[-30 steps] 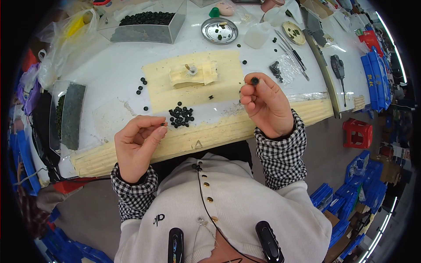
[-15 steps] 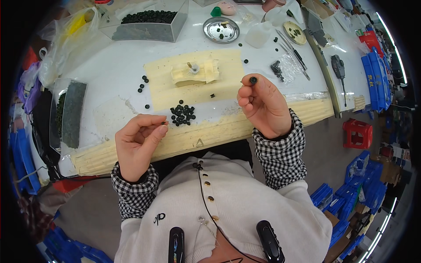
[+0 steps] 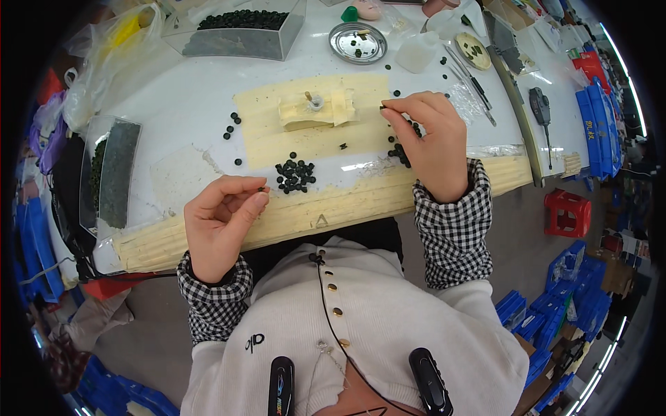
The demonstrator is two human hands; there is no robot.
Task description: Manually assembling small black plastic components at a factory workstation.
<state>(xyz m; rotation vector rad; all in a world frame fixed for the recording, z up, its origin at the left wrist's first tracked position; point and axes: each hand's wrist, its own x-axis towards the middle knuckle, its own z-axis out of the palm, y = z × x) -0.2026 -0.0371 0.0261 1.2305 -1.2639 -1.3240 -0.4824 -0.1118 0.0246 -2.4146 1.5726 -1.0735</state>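
Note:
My right hand (image 3: 427, 142) hovers over the white table, thumb and forefinger pinched on a small black ring (image 3: 382, 107) near the cream jig block (image 3: 316, 109) with a metal pin. My left hand (image 3: 222, 222) rests at the table's front edge, fingertips pinching a tiny black piece (image 3: 261, 188). A pile of small black rings (image 3: 295, 175) lies between the hands on the cream mat (image 3: 277, 142). More black rings (image 3: 401, 154) lie half hidden under my right hand.
A clear box of black parts (image 3: 239, 31) and a round metal dish (image 3: 357, 43) stand at the back. A tray of dark parts (image 3: 114, 170) sits at left. Tweezers (image 3: 466, 80), a black tool (image 3: 541, 111), a red stool (image 3: 567, 211) and blue crates (image 3: 555, 312) lie right.
My right hand has moved forward and left, from holding the ring up toward the jig block. My left hand has stayed at the front edge, still pinched.

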